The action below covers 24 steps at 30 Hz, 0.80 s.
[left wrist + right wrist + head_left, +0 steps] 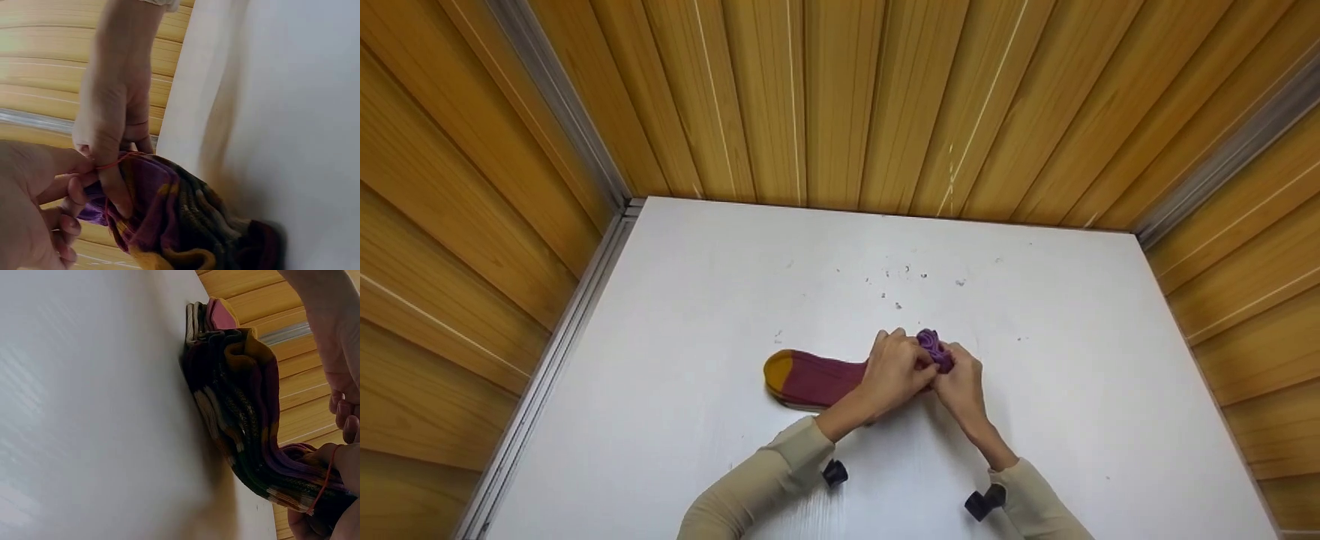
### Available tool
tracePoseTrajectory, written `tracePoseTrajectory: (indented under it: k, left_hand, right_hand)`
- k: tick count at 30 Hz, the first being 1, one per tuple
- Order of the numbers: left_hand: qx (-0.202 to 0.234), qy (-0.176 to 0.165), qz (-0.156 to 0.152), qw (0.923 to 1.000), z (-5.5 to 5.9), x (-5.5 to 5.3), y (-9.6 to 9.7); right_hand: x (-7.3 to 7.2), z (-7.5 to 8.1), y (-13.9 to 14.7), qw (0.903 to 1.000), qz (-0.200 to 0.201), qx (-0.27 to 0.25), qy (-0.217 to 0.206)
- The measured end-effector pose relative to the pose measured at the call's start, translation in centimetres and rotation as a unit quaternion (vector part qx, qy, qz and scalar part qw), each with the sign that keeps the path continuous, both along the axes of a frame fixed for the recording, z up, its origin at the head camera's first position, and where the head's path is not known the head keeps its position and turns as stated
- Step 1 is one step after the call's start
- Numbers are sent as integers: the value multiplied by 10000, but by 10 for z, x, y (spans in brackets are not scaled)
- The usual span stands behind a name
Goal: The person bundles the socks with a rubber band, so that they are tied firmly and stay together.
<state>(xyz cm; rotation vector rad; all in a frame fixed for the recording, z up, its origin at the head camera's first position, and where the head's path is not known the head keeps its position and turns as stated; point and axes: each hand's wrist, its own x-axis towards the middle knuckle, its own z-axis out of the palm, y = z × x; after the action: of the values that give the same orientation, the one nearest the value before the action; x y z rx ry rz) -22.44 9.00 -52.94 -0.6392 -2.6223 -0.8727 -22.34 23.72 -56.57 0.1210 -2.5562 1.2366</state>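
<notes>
A stack of socks [821, 380] lies on the white table, its top sock maroon with a mustard toe; the wrist views show several patterned layers in purple, dark green and mustard. A thin red elastic band [323, 486] runs across the stack close to its purple cuff end [932, 346]. With thumb and forefinger my left hand [896, 369] pinches the band, seen stretched in the left wrist view. My right hand [962, 381] grips the sock bundle [163, 208] at the cuffs. In the right wrist view, that cuff end is raised off the table.
The white table [675, 315] carries small dark marks beyond the hands. Wood-look panels [840, 105] stand along the back and both sides, with metal rails at the corners. Black wrist devices [835, 473] sit by both sleeves.
</notes>
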Motion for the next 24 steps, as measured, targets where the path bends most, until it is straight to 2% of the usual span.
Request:
tracePoseTrajectory:
  k: [1,2,3,4,5,7,8,9,10,11,14,16,18,20,22,23,24]
  left_hand:
    - [247,-376,-129,9989,0,-2,-1]
    - [594,-905,-301,9937,1,-3,-2]
    - [1040,-1516,-458,9819,1,-5,-2]
    - [1552,-2192,-573,9616,2,-7,-3]
    - [2091,-2867,-646,9327,3,-9,-5]
    - [3023,-3947,-646,8652,3,-15,-7]
    - [3310,-4308,-610,8373,4,-18,-9]
    - [3508,-4521,-602,8179,5,-21,-10]
    - [3593,-4659,-626,8062,5,-24,-12]
    - [3614,-4709,-689,8018,6,-27,-14]
    - [3577,-4624,-785,8075,6,-35,-20]
    - [3667,-4643,-707,8031,3,-40,-24]
    - [3841,-4703,-562,7926,-1,-43,-26]
    - [4094,-4829,-425,7729,-5,-46,-27]
    - [4252,-4941,-380,7574,-8,-48,-28]
    - [4306,-4958,-373,7533,-10,-49,-29]
    - [4310,-4939,-354,7543,-10,-49,-29]
  right_hand:
    - [0,-1,0,10000,8,2,28]
    - [0,-2,0,10000,35,2,47]
    - [0,-4,1,10000,51,-28,31]
    - [1,-5,1,9999,85,-40,43]
    - [2,-6,1,9999,133,-44,81]
    - [3,-9,2,9995,245,-24,218]
    - [4,-10,2,9990,325,1,317]
    - [5,-11,3,9983,390,37,432]
    - [6,-13,4,9972,471,102,569]
    - [7,-14,5,9958,546,157,714]
    - [12,-16,8,9909,756,267,1078]
    - [15,-17,10,9873,883,294,1291]
    - [18,-18,11,9832,990,295,1506]
    - [20,-18,11,9776,1109,326,1757]
    - [22,-18,11,9706,1232,367,2034]
    - [23,-18,10,9673,1295,364,2150]
    - [24,-17,10,9638,1355,373,2265]
